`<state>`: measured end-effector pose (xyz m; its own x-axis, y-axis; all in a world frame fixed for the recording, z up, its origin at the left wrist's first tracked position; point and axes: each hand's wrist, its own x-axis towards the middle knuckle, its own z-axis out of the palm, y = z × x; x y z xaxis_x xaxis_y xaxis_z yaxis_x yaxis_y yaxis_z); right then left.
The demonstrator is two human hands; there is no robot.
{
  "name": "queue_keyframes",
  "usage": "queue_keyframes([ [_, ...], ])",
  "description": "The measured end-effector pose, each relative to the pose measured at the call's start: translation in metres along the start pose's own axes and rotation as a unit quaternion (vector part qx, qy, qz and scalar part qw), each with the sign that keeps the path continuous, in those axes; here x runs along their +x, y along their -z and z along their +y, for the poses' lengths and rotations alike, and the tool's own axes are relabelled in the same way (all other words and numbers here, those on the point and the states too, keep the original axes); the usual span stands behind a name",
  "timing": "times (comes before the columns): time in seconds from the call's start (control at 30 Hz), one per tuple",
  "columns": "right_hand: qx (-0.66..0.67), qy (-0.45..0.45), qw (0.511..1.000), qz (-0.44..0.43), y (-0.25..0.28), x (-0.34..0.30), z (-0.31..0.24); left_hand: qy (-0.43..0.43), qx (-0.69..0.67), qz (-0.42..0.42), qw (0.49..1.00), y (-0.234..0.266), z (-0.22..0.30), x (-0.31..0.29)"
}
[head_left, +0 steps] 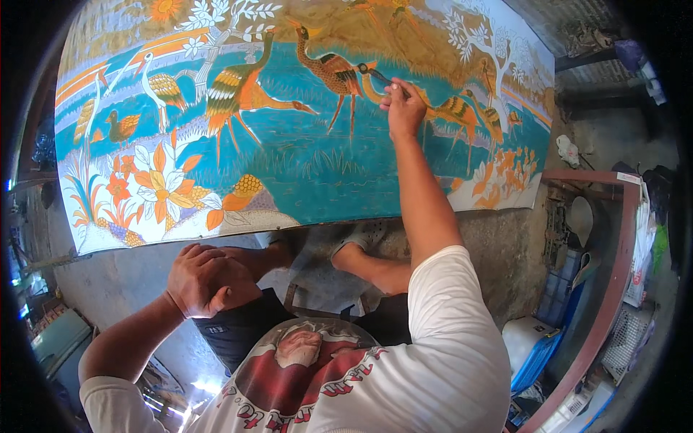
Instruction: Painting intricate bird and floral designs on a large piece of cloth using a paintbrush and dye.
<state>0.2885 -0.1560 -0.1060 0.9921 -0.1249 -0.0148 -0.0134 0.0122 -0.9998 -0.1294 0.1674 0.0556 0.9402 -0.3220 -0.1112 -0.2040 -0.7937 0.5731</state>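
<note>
A large painted panel (328, 195) spreads out before me, showing long-legged birds, teal water, a brown bank and orange flowers. My right hand (404, 108) reaches up to its upper middle, fingers pinched around a thin, brush-like tool that they mostly hide. The fingertips are right at the dark beak of a painted bird with a yellow neck (373, 89); I cannot tell whether the tool's tip touches the surface. My left hand (202, 280) rests over my bent left knee (238, 281), fingers apart and holding nothing.
The panel's near edge runs just above my sandalled foot (369, 234) on the concrete floor (498, 245). At the right stands a reddish-brown frame (617, 289), with a blue plastic item (538, 357) and a perforated white basket (626, 343) near it. Pale boxes (61, 335) lie at the lower left.
</note>
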Motion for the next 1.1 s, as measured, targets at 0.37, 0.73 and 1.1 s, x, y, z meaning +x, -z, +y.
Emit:
queue_keyframes([
  [0.37,0.007,0.003,0.998,-0.056,-0.012,-0.005,-0.007,-0.005,0.009,-0.008,1.000,0.000,-0.002,0.000],
  [0.73,0.000,0.002,0.999,-0.053,-0.025,-0.003,0.002,-0.007,0.010,-0.001,1.000,0.002,-0.001,0.001],
  [1.1,-0.027,0.013,0.998,-0.057,-0.016,-0.002,0.000,-0.007,-0.006,-0.003,1.000,0.001,-0.003,0.001],
])
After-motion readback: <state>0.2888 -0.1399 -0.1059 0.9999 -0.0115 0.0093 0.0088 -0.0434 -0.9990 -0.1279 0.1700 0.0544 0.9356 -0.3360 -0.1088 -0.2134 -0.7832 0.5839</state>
